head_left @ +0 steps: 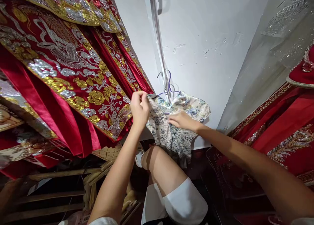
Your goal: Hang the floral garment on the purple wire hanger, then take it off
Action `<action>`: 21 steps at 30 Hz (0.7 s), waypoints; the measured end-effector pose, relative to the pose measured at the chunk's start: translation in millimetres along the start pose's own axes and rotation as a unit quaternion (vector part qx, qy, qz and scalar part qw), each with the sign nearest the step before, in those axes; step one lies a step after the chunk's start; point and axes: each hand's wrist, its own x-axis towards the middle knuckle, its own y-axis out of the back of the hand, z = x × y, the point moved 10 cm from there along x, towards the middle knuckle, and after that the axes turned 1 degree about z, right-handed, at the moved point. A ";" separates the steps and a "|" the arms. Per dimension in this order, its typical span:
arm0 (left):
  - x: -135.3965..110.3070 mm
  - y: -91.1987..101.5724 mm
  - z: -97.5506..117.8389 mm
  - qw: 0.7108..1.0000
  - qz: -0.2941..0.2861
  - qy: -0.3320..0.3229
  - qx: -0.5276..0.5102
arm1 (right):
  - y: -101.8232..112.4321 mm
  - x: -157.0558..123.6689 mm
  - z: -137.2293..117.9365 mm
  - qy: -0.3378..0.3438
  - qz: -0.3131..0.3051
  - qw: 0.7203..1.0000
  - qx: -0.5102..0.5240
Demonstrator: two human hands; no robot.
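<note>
A short-sleeved floral dress (pixel 176 135), white with blue and green print, hangs on a purple hanger (pixel 169 82) against the wall. My left hand (pixel 140 108) is up at the dress's left shoulder, its fingers curled together at the edge of the cloth. Across the front, just under the neckline, my right hand (pixel 183 121) pinches the fabric between thumb and fingers, bunching it slightly. The hanger's hook sits by a narrow white vertical strip (pixel 157 32). My fingertips partly cover what they grip.
Red garments with gold and silver embroidery (pixel 95 97) hang close on the left. More red beaded clothing (pixel 289 143) and a sheer sparkly fabric (pixel 282 38) are on the right. Wooden slatted furniture (pixel 61 174) stands low at left. My bent knees (pixel 164 172) are below the dress.
</note>
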 end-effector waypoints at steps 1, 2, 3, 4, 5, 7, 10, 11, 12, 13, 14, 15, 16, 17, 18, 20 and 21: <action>2.0 11.6 -18.0 0.998 0.029 0.049 -0.030 | -12.1 -9.0 4.4 -0.034 -0.030 0.998 0.040; 1.1 21.3 -38.6 0.991 0.053 0.102 -0.069 | -22.2 -19.2 8.6 -0.076 -0.050 0.992 0.086; -2.5 28.5 -60.3 0.979 0.072 0.155 -0.113 | -30.0 -30.0 11.7 -0.119 -0.059 0.982 0.137; -8.7 33.2 -81.7 0.962 0.086 0.206 -0.156 | -35.4 -40.5 12.7 -0.156 -0.060 0.967 0.191; -16.8 36.0 -101.3 0.943 0.099 0.251 -0.193 | -38.4 -49.6 10.6 -0.182 -0.056 0.951 0.245; -34.8 39.2 -131.3 0.911 0.129 0.312 -0.238 | -36.0 -61.2 -1.4 -0.193 -0.037 0.921 0.335; -55.3 37.8 -152.8 0.888 0.168 0.341 -0.258 | -19.9 -65.7 -22.9 -0.170 -0.001 0.902 0.398; -60.1 34.3 -156.0 0.883 0.173 0.348 -0.265 | -15.4 -65.5 -28.0 -0.168 0.007 0.898 0.407; -63.9 29.5 -157.4 0.878 0.172 0.355 -0.272 | -12.4 -65.2 -32.1 -0.169 0.010 0.894 0.415; -66.6 24.0 -156.6 0.876 0.164 0.360 -0.276 | -10.8 -64.9 -35.6 -0.171 0.007 0.889 0.425; -68.4 18.8 -153.4 0.879 0.150 0.361 -0.273 | -10.6 -65.2 -39.2 -0.172 -0.003 0.884 0.435; -69.2 13.9 -147.5 0.888 0.128 0.355 -0.263 | -11.6 -66.5 -43.0 -0.173 -0.020 0.878 0.445; -69.6 9.2 -139.2 0.902 0.098 0.343 -0.245 | -13.6 -69.0 -47.4 -0.173 -0.044 0.873 0.455; -70.3 4.6 -129.1 0.916 0.065 0.327 -0.223 | -15.9 -73.2 -52.4 -0.173 -0.071 0.867 0.463; -71.5 0.1 -118.2 0.929 0.031 0.310 -0.201 | -18.5 -78.8 -58.0 -0.174 -0.101 0.860 0.469; -74.6 -8.2 -96.4 0.948 -0.030 0.275 -0.158 | -23.5 -92.9 -71.0 -0.181 -0.165 0.846 0.474; -75.5 -11.5 -86.8 0.955 -0.053 0.259 -0.134 | -25.3 -100.1 -78.0 -0.185 -0.193 0.841 0.470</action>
